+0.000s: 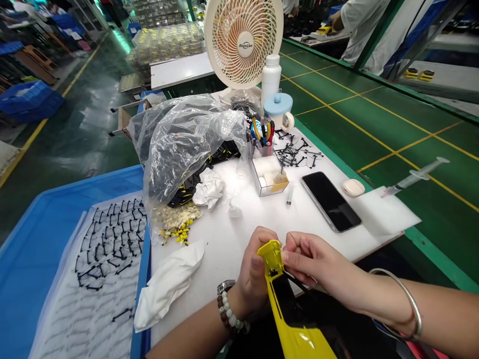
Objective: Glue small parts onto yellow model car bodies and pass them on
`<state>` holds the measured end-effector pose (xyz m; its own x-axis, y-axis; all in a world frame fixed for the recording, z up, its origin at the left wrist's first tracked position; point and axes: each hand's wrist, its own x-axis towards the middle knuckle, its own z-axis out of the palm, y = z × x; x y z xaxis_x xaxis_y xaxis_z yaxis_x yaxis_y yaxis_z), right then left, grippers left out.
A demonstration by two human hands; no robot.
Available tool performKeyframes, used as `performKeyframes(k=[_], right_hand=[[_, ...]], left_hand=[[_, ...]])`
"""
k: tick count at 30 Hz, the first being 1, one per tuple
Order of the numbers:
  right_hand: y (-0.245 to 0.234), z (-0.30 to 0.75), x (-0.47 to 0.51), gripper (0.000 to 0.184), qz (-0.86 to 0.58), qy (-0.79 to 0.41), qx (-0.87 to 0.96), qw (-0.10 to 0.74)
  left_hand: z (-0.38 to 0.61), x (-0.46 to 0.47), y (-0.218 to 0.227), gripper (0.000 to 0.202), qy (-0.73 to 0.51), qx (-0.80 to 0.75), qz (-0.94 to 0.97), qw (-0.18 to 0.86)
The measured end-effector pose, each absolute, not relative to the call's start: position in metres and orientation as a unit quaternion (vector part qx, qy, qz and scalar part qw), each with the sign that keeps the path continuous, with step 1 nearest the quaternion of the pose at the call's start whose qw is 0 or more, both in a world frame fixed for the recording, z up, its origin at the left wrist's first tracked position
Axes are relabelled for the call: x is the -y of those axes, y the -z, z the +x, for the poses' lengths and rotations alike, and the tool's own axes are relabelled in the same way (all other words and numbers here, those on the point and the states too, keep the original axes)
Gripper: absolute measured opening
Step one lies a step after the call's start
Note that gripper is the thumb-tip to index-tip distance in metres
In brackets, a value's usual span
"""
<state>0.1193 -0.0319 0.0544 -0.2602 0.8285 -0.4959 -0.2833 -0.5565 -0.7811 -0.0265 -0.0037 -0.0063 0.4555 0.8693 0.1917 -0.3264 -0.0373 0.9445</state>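
My left hand is wrapped round the upper end of a long yellow plastic housing that runs down toward me at the bottom of the view. My right hand is pinched against the housing's top end, fingers closed; a thin black part seems to lie under its fingers, too small to name. Both hands hover over the near edge of the white table. A bead bracelet and watch sit on my left wrist, a metal bangle on my right.
On the table: a clear plastic bag of black-and-yellow parts, small yellow pieces, white cloths, a clear box, a phone, an earbud case, a syringe, a fan. A blue tray with black parts lies left. Another person works at far right.
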Motion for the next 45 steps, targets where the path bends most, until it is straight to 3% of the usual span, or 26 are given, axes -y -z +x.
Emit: performKeyframes(k=[7,12,17,21,27,29,31,34,36,41,45], right_hand=[[-0.052,0.116,0.039,0.044,-0.467,-0.733,0.288,0.402],[-0.044,0.127,0.035,0.046,-0.481,-0.729,0.326,0.362],[-0.014,0.136,0.015,0.036,-0.558,-0.566,0.458,0.399],[0.01,0.123,-0.015,0.022,-0.568,-0.51,0.527,0.374],[0.02,0.093,-0.052,0.053,-0.58,-0.4,0.643,0.299],[0.022,0.088,-0.057,0.054,-0.585,-0.371,0.663,0.285],[0.024,0.084,-0.061,0.043,-0.585,-0.352,0.673,0.285],[0.025,0.082,-0.064,0.018,-0.573,-0.343,0.672,0.318],[0.022,0.083,-0.064,0.011,-0.554,-0.353,0.662,0.361],[-0.002,0.104,-0.044,0.023,-0.504,-0.424,0.59,0.467],[-0.034,0.137,-0.019,0.037,-0.512,-0.427,0.385,0.638]], left_hand=[[-0.033,0.01,0.011,0.059,-0.448,-0.242,0.549,0.663],[-0.036,0.016,0.011,0.058,-0.44,-0.256,0.514,0.69],[-0.036,0.015,0.006,0.052,-0.436,-0.182,0.581,0.663],[-0.036,0.013,0.009,0.047,-0.45,-0.155,0.63,0.614],[-0.037,0.009,0.001,0.045,-0.476,-0.159,0.666,0.552],[-0.037,0.009,-0.004,0.044,-0.472,-0.167,0.673,0.545],[-0.038,0.009,-0.008,0.043,-0.463,-0.174,0.675,0.547],[-0.039,0.007,-0.011,0.042,-0.461,-0.169,0.682,0.541],[-0.039,0.006,-0.01,0.043,-0.459,-0.173,0.684,0.54],[-0.036,0.009,-0.001,0.05,-0.449,-0.201,0.63,0.601],[-0.028,0.017,0.007,0.056,-0.466,-0.271,0.438,0.719]])
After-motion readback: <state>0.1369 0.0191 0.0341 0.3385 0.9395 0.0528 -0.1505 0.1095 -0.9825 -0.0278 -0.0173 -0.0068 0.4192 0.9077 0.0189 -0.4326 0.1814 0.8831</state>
